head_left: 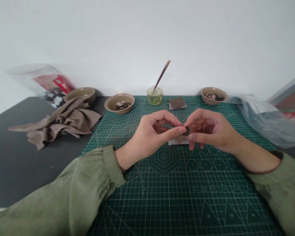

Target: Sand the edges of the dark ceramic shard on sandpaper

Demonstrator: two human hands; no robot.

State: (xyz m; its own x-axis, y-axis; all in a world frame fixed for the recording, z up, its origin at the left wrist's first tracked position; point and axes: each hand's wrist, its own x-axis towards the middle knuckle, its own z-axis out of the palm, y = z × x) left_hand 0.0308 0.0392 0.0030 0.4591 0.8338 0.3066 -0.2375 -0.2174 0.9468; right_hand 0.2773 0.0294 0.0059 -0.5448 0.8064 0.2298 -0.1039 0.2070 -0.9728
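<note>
Red label [62, 84] on the clear plastic bag [27, 72], far left: print too blurred to read. Cutting mat [163, 206]: green, printed with white grid lines and geometric figures. Small dark piece [187, 132]: raised above the mat, between both hands, near a pale sheet [178, 141]. Left hand [153, 131]: thumb and forefinger pinch the piece. Right hand [210, 129]: fingertips at its edge; from here I cannot tell whether they grip. Cup [154, 98]: transparent, yellow-green, round; slender stick [163, 73] leaning inside. Brown cloth [64, 122]: soft, crumpled.
</note>
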